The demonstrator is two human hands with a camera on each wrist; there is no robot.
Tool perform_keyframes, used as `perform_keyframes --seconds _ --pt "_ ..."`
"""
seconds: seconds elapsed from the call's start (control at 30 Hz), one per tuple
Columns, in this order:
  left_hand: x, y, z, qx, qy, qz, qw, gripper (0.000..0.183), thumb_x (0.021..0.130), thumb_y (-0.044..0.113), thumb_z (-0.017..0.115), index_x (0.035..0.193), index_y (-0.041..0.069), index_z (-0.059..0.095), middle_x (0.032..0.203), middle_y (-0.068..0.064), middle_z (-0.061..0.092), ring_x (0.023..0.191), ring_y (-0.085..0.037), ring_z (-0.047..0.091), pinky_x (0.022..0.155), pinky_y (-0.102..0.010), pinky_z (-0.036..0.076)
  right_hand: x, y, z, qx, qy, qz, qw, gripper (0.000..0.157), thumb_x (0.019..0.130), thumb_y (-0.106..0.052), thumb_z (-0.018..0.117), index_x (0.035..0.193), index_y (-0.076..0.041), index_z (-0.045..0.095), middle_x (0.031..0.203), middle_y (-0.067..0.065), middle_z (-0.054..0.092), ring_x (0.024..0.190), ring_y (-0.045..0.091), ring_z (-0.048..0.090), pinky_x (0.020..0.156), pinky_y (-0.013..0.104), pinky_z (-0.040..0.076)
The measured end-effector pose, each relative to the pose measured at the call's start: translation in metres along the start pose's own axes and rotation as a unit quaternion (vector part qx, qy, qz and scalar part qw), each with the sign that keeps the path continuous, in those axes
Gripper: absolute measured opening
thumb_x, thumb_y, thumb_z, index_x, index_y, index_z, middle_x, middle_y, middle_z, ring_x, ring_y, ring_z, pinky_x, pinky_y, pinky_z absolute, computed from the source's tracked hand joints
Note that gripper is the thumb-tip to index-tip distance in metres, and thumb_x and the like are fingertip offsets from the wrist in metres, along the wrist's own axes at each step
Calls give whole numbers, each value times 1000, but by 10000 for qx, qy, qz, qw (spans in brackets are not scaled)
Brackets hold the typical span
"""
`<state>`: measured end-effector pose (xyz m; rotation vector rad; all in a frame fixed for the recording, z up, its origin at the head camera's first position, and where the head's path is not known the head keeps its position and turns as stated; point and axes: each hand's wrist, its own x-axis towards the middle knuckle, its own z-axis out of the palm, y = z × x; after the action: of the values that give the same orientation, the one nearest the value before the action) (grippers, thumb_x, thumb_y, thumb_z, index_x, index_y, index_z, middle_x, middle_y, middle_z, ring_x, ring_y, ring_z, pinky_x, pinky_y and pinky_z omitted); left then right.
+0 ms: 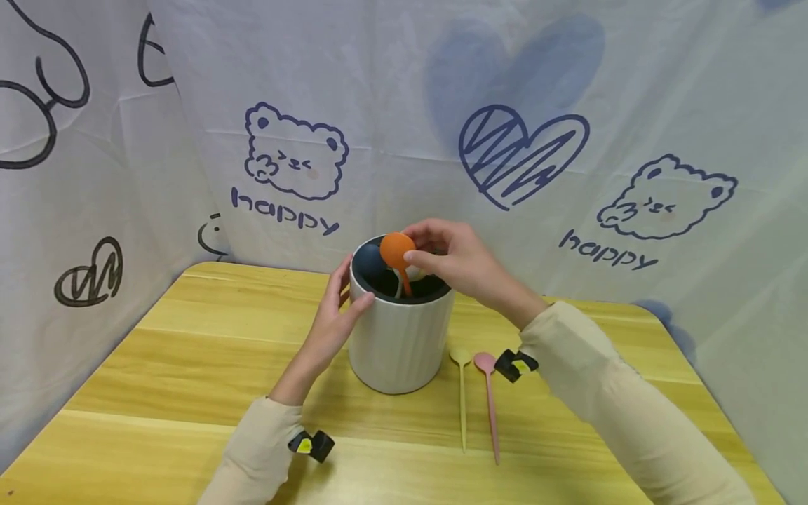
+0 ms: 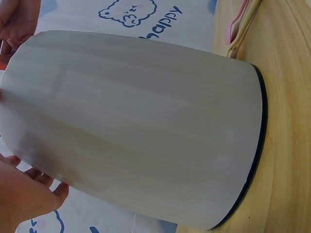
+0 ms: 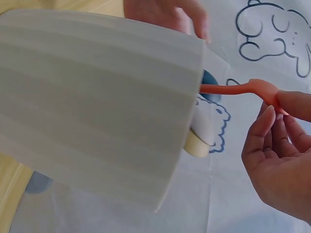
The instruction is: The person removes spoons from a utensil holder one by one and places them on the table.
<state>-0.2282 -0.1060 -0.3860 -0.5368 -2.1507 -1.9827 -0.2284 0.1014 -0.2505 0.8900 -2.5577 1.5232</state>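
A white ribbed container point(image 1: 401, 347) with a dark inside stands upright on the table. My left hand point(image 1: 331, 315) holds its left side near the rim, thumb toward the front. Above the opening, my right hand point(image 1: 457, 259) pinches an orange spoon point(image 3: 228, 89) by its bowl, and the handle reaches down into the container. Inside, a dark blue spoon point(image 1: 370, 262) shows its round bowl at the left. A white spoon point(image 3: 201, 121) and a cream-coloured one point(image 3: 196, 145) stick out beside the orange handle. Their lower ends are hidden by the container wall.
To the container's right, a yellow spoon point(image 1: 462, 393) and a pink spoon point(image 1: 490, 407) lie side by side on the wooden table point(image 1: 189, 365). A white printed cloth point(image 1: 404, 91) hangs behind the table's back edge.
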Motion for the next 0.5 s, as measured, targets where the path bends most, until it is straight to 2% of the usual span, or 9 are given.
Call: perform_keyframes --seconds 0.3,0.5 --pt "-1 1 1 58 35 -30 10000 73 93 25 55 154 10 18 158 -11 18 142 -29 22 114 -49 19 -4 -9 -12 132 321 223 9991 29 91 -3 63 120 2 61 108 13 65 95 24 62 77 36 53" --pt "-1 1 1 77 56 -50 9999 73 93 26 55 154 10 18 158 -11 18 143 -29 21 115 -49 19 -4 -15 -20 386 557 52 9977 30 91 1 62 121 4 59 108 15 64 88 30 59 72 33 52"
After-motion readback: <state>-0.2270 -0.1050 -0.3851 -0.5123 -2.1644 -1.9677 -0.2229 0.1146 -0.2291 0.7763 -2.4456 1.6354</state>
